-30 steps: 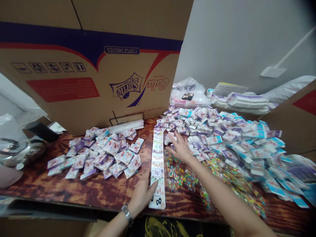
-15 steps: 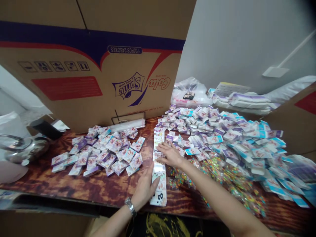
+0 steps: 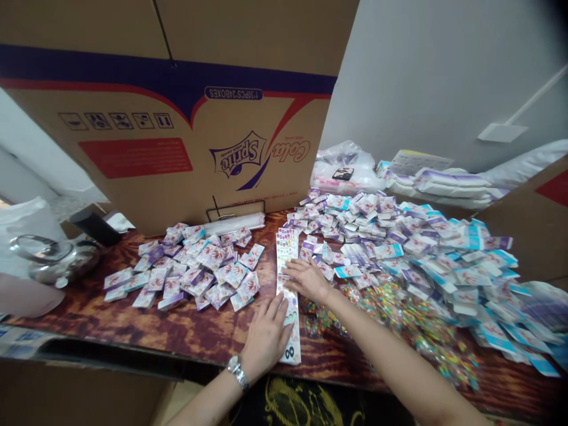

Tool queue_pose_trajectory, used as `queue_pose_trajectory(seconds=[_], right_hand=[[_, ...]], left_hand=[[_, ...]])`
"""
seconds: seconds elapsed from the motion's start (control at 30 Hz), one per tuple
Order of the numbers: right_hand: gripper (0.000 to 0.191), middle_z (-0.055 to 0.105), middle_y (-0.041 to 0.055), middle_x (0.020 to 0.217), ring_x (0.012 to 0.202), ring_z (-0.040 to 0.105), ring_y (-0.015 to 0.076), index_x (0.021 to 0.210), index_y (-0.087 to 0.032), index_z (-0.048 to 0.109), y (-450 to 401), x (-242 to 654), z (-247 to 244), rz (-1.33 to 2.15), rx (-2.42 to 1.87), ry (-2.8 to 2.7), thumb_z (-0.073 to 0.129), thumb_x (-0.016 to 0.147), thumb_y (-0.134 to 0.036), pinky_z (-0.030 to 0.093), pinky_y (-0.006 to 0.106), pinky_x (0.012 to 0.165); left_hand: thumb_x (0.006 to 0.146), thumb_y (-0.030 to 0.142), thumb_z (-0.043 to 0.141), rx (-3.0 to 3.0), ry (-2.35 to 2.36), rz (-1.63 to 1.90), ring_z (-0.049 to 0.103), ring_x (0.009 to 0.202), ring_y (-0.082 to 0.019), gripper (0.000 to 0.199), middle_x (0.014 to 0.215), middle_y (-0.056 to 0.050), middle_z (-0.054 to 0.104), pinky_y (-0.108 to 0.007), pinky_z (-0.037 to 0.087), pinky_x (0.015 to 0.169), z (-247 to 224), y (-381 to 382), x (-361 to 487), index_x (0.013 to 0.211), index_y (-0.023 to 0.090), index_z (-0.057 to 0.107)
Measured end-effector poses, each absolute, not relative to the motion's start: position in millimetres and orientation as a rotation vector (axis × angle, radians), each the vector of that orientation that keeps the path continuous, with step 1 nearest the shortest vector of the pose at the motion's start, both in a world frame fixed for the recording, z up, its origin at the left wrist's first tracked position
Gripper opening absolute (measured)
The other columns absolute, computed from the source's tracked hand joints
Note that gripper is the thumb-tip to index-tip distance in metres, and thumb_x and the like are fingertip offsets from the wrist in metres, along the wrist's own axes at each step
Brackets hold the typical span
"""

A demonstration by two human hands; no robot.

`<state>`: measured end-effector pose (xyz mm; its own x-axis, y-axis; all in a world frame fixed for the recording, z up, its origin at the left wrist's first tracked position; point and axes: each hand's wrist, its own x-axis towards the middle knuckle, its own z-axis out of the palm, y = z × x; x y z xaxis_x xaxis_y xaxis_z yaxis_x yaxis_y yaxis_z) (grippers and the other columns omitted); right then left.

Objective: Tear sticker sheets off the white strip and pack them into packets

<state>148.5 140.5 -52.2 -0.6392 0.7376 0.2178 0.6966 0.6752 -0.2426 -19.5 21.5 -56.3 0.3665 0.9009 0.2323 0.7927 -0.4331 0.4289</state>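
A long paper strip of printed sticker sheets (image 3: 287,260) lies upright across the wooden table, its lower end near the front edge. My right hand (image 3: 305,280) rests flat with its fingertips on the strip's middle. My left hand (image 3: 266,337), with a metal wristwatch (image 3: 237,373) on the wrist, lies flat against the strip's lower part. Neither hand closes around it. Under my right forearm lie small bags of colourful beads (image 3: 399,316). A heap of purple-and-white packets (image 3: 208,266) lies left of the strip, and a larger heap of packets (image 3: 399,242) lies right.
A large Sprite cardboard box (image 3: 177,136) stands behind the table. A metal kettle (image 3: 55,260) stands at the left, near a black cylinder (image 3: 94,227). A plastic bag (image 3: 344,168) and stacked packs (image 3: 448,183) lie at the back right.
My right hand has moved from the packets on the right onto the strip's middle. My left hand has slid up the strip, which now looks narrower and creased around the middle.
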Motion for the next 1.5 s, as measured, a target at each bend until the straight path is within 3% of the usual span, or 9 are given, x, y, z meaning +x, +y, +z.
queue_pose_trajectory(seconds=[0.13, 0.27, 0.47, 0.6, 0.73, 0.87, 1.13, 1.37, 1.5], right_hand=[[0.017, 0.068, 0.0018, 0.108, 0.102, 0.059, 0.0206, 0.100, -0.029, 0.067, 137.6, 147.6, -45.9, 0.140, -1.128, -2.496, 0.054, 0.089, -0.031, 0.027, 0.047, 0.101], [0.022, 0.069, 0.0058, 0.104, 0.094, 0.062, 0.0179, 0.107, -0.023, 0.064, 124.8, 151.3, -14.6, 0.091, -1.069, -2.362, 0.048, 0.092, -0.027, 0.035, 0.041, 0.096], [0.021, 0.070, 0.0021, 0.077, 0.071, 0.061, 0.0134, 0.103, -0.020, 0.063, 55.1, 148.6, 45.7, 0.237, -0.547, -2.536, 0.046, 0.091, -0.018, 0.046, 0.027, 0.066], [0.019, 0.069, 0.0007, 0.078, 0.068, 0.062, 0.0113, 0.102, -0.021, 0.063, 36.7, 147.3, 58.8, 0.452, -0.566, -2.476, 0.047, 0.092, -0.020, 0.048, 0.023, 0.060], [0.021, 0.068, 0.0047, 0.093, 0.082, 0.063, 0.0142, 0.107, -0.021, 0.061, 60.4, 147.7, 51.2, 0.418, -0.900, -2.185, 0.046, 0.093, -0.023, 0.050, 0.028, 0.073], [0.023, 0.067, 0.0068, 0.090, 0.082, 0.062, 0.0164, 0.106, -0.020, 0.063, 72.3, 143.1, 41.4, 0.251, -0.981, -2.199, 0.045, 0.093, -0.023, 0.050, 0.030, 0.074], [0.029, 0.067, 0.0091, 0.101, 0.096, 0.058, 0.0210, 0.115, -0.016, 0.058, 39.7, 141.0, 29.3, -0.110, -0.635, -2.425, 0.048, 0.088, -0.013, 0.048, 0.037, 0.085], [0.027, 0.065, 0.0106, 0.098, 0.097, 0.056, 0.0225, 0.113, -0.013, 0.058, 38.8, 140.6, 16.3, -0.171, -0.622, -2.499, 0.046, 0.089, -0.011, 0.044, 0.040, 0.089], [0.024, 0.061, 0.0066, 0.084, 0.080, 0.056, 0.0163, 0.104, -0.017, 0.062, 43.4, 140.4, 22.6, 0.299, -0.800, -2.451, 0.042, 0.091, -0.014, 0.048, 0.028, 0.071]], left_hand=[[0.085, 0.028, 0.049, 2.174, 1.485, 0.826, 0.048, 0.114, -0.033, 0.035, 0.121, -0.015, 0.057, -0.051, 0.040, 0.095, -42.4, 19.5, -18.6, 0.117, 0.015, 0.058], [0.087, 0.049, 0.042, 1.353, 1.281, 0.880, 0.062, 0.075, -0.024, 0.042, 0.079, -0.011, 0.066, -0.038, 0.049, 0.072, -12.3, 21.6, -14.1, 0.093, 0.015, 0.065], [0.087, 0.050, 0.043, 0.297, 0.739, 0.896, 0.065, 0.078, -0.022, 0.046, 0.089, -0.013, 0.068, -0.034, 0.050, 0.073, 13.2, 48.2, -21.5, 0.101, 0.010, 0.061], [0.083, 0.040, 0.057, 0.389, 0.873, 0.967, 0.063, 0.059, -0.017, 0.036, 0.078, -0.008, 0.068, -0.029, 0.049, 0.061, 15.2, 49.5, -22.9, 0.105, 0.012, 0.060], [0.079, 0.060, 0.051, 0.690, 0.848, 0.961, 0.063, 0.077, -0.021, 0.053, 0.083, -0.007, 0.067, -0.030, 0.048, 0.069, 14.2, 33.2, -19.7, 0.103, 0.014, 0.062], [0.070, 0.040, 0.071, 0.911, 0.845, 0.879, 0.060, 0.076, -0.018, 0.035, 0.081, -0.003, 0.065, -0.030, 0.047, 0.072, 11.4, 24.5, -19.9, 0.090, 0.014, 0.062], [0.061, 0.019, 0.069, 0.583, 0.702, 0.969, 0.061, 0.078, -0.018, 0.036, 0.088, -0.007, 0.065, -0.028, 0.047, 0.069, 8.8, 28.9, -22.2, 0.095, 0.014, 0.061], [0.075, 0.034, 0.059, 0.492, 0.733, 0.947, 0.059, 0.080, -0.017, 0.030, 0.090, -0.007, 0.065, -0.028, 0.046, 0.072, 11.6, 31.1, -23.1, 0.097, 0.014, 0.064], [0.076, 0.043, 0.064, 0.591, 0.856, 1.042, 0.056, 0.072, -0.014, 0.031, 0.076, -0.003, 0.064, -0.024, 0.044, 0.066, 12.3, 30.2, -13.6, 0.083, 0.013, 0.066]])
